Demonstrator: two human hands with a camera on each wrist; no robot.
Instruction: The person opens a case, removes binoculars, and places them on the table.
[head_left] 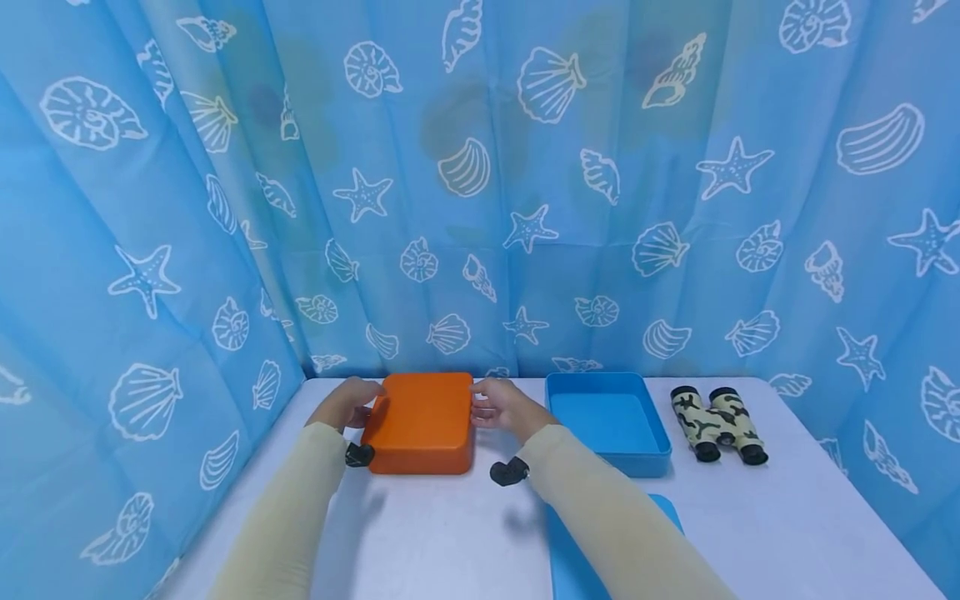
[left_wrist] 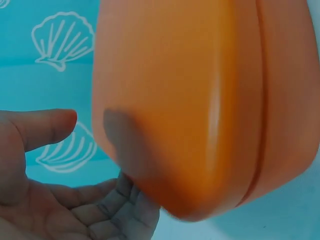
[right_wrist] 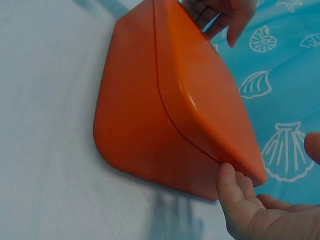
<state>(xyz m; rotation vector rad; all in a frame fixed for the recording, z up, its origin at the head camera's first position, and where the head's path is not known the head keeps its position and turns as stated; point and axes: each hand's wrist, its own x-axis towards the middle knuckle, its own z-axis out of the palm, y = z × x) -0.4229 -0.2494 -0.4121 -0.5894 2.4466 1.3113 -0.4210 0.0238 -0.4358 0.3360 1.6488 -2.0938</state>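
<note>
A closed orange box (head_left: 422, 421) with rounded corners stands on the white table near the back curtain, between the two hands. Its lid is on, and a thin seam runs around the side in the right wrist view. At the box's left side is the left hand (head_left: 347, 403), its fingers against the side and its thumb held apart from the box (left_wrist: 165, 90). On the opposite side, the right hand (right_wrist: 260, 212) touches the seam with its fingertips, thumb away from the surface. Neither hand curls round the box. What lies inside it is hidden.
To the right stands an open blue box (head_left: 615, 417). In front of it lies a flat blue piece (head_left: 573, 554), partly covered by the right sleeve. Camouflage binoculars (head_left: 717, 423) rest farther right. A blue shell-patterned curtain (head_left: 480, 225) surrounds the table's back and sides.
</note>
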